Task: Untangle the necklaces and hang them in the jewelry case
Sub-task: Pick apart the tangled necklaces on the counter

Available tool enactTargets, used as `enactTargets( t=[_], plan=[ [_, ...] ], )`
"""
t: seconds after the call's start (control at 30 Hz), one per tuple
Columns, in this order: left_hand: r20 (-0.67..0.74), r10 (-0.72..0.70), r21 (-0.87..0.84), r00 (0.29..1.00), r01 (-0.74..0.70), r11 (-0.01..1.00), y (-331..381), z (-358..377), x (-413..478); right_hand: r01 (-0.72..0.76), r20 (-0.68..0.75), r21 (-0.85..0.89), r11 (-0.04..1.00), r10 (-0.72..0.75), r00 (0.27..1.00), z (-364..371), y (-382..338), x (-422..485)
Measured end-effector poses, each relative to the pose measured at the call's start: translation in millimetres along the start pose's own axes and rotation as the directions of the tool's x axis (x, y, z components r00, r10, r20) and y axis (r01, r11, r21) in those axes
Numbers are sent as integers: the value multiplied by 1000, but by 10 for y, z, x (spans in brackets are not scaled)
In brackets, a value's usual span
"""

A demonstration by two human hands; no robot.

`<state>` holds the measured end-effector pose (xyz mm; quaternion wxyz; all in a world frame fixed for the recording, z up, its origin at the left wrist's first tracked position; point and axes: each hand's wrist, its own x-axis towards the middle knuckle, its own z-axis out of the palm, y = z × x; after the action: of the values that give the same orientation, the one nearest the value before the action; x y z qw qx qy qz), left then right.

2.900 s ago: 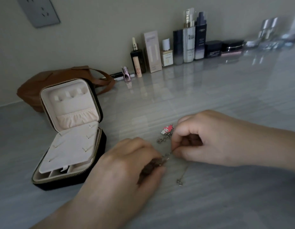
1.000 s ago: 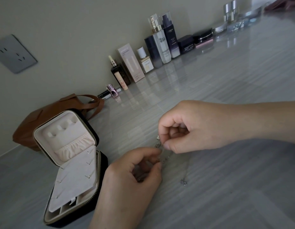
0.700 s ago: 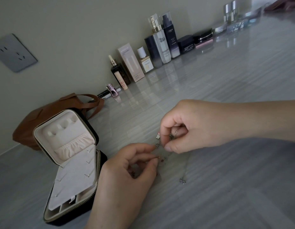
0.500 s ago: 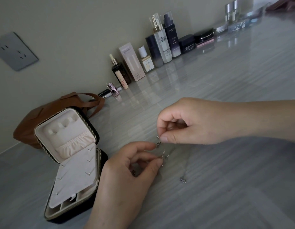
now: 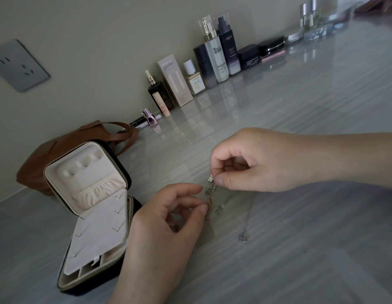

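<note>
Head view: the tangled necklaces [image 5: 212, 197] are pinched by right hand [image 5: 267, 161] above and left hand [image 5: 164, 233] below, over the table [image 5: 289, 260]. The hands have been drawn slightly apart, so loosening is judged begun, with nothing yet hung in the jewelry case [image 5: 96, 240].

I see the jewelry case [image 5: 87, 189] open on the bench [image 5: 300, 249] at left, a bag [image 5: 50, 159] just behind it by the wall [image 5: 103, 40]. The necklaces [image 5: 212, 196] sit right of the case, between the left hand [image 5: 164, 233] and right hand [image 5: 256, 159]; bottles [image 5: 219, 55] stand along the wall behind.
</note>
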<state>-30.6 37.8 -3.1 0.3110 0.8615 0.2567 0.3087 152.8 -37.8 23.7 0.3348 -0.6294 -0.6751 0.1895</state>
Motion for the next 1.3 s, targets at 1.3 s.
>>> enactTargets(
  t=[1.3],
  plan=[
    [119, -175, -268, 977, 202, 942, 120, -35, 13, 69, 90, -61, 996, -64, 994, 37, -6, -33]
  ],
)
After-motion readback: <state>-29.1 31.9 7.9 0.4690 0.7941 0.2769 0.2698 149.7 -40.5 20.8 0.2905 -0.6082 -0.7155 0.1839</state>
